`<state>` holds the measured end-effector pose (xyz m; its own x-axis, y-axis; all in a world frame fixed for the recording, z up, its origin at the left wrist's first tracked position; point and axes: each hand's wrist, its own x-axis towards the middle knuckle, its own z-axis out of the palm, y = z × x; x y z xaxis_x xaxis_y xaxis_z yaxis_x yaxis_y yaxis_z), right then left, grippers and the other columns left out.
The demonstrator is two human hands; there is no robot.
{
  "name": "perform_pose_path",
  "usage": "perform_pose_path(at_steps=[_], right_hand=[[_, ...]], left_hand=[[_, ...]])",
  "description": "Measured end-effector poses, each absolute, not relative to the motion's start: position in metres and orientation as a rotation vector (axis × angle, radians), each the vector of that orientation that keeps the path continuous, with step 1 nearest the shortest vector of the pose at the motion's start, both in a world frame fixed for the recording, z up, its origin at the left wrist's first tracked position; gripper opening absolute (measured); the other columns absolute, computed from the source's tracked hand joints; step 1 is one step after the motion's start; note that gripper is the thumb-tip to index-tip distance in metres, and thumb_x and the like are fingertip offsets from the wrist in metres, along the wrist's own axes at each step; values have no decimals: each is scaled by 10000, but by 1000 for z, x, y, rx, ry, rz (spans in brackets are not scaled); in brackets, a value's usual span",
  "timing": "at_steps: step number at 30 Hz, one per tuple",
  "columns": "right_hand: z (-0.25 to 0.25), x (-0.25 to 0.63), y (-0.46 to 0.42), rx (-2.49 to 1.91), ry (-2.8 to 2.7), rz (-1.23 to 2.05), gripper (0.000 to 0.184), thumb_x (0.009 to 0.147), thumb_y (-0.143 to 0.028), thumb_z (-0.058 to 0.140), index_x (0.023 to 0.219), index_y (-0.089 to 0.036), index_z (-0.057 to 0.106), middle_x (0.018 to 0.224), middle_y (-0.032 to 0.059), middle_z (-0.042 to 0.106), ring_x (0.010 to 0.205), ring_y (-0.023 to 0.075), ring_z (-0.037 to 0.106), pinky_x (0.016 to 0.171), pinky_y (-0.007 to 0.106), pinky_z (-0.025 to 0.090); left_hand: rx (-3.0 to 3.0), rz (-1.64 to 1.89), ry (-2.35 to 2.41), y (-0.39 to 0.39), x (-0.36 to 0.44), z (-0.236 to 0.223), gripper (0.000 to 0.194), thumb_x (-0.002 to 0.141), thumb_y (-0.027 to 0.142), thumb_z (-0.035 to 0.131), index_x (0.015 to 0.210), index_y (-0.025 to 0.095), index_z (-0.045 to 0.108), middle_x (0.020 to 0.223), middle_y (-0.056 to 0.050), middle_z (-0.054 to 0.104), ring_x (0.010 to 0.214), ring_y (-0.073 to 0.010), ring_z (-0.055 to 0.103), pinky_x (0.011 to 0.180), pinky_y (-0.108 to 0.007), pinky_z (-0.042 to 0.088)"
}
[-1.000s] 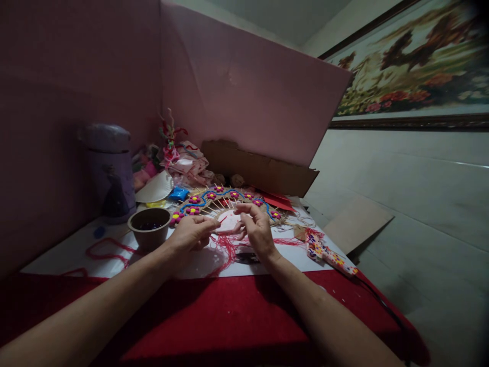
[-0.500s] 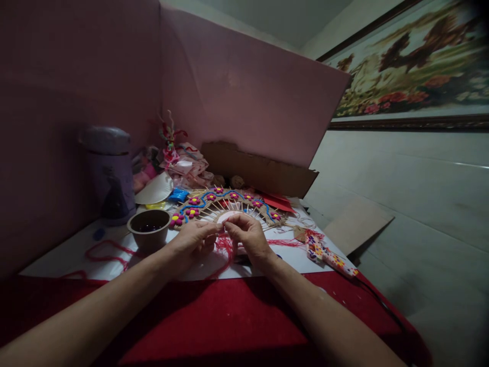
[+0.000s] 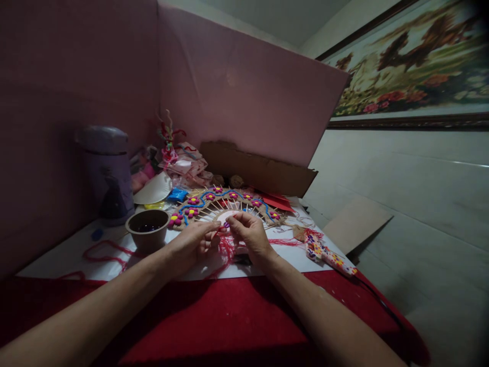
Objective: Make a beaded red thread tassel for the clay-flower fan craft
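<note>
Over the white sheet, my left hand [image 3: 196, 242] pinches a strand of red yarn [image 3: 220, 230] between thumb and fingers. Close beside it, my right hand [image 3: 250, 235] grips a small purple bead [image 3: 226, 225] at its fingertips; whether the yarn runs through the bead is too small to tell. Below the hands hangs and lies a bundle of red threads [image 3: 226, 251]. Just behind them lies a fan-shaped piece of sticks and twine [image 3: 208, 202], decorated with pink flowers and a wavy blue line. A dark tool [image 3: 242, 260] lies partly hidden under my right hand.
A brown bowl [image 3: 148, 239] with dark contents stands left, before a purple flask [image 3: 109, 178]. A flower-patterned glue gun [image 3: 328, 255] with a cord lies right. Red paper [image 3: 277, 202] and cardboard [image 3: 255, 165] are behind. Red cloth [image 3: 237, 316] covers the front edge.
My fingertips have drawn slightly apart, and the purple bead now shows between them. The red yarn at my left fingers has come into view. Both hands stay in nearly the same place.
</note>
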<state>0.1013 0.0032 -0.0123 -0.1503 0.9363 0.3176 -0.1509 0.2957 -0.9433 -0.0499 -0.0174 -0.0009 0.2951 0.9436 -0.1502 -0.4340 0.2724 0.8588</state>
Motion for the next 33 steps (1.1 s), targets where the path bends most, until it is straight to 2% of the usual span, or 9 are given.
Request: perform_pose_path(at_steps=[2,5,10,14,18,25,33], right_hand=[[-13,103,5,-797,-1349,1138,280,689,-406,710,658,-160,581,481,-67,474,388,46,365,332,149,332],[-14,103,7,-788,-1351,1138,281,701,-406,701,659,-159,572,477,-66,481,377,44,368,327,150,329],[-14,103,6,-783,-1369,1111,274,715,-400,692,680,-154,576,496,-56,513,382,54,410,315,153,333],[-13,103,6,-752,-1370,1043,258,724,-379,692,672,-162,562,484,-70,499,359,54,416,327,171,354],[-12,103,7,-732,-1345,1031,238,713,-350,709,687,-158,571,537,-60,545,367,55,471,358,179,387],[-10,102,4,-720,-1326,1091,249,697,-368,720,696,-159,585,617,-26,617,403,66,502,334,173,415],[-9,102,4,-699,-1313,1084,231,698,-335,725,686,-156,581,572,-46,579,380,56,481,334,168,401]], left_hand=[[769,1044,781,-17,-49,0,168,653,187,725,764,94,640,760,-54,612,563,-47,486,494,-154,381],[795,1024,788,-18,-48,2,120,646,160,691,706,88,616,649,-15,552,541,-44,470,497,-151,376],[964,1054,768,-18,-50,-1,99,607,136,678,646,98,595,570,15,488,486,-37,395,450,-166,299],[1072,1036,756,-15,-53,-5,141,630,175,672,590,131,543,491,40,423,429,-41,336,418,-203,213],[1154,1011,785,-16,-54,-7,196,688,233,645,573,150,510,455,46,399,393,-45,319,416,-233,162],[1150,1019,768,-18,-52,-4,179,692,257,652,604,144,544,475,51,379,422,-50,301,425,-238,168],[1050,1045,776,-19,-51,-2,101,615,156,677,652,117,593,532,36,433,464,-42,338,431,-196,233]])
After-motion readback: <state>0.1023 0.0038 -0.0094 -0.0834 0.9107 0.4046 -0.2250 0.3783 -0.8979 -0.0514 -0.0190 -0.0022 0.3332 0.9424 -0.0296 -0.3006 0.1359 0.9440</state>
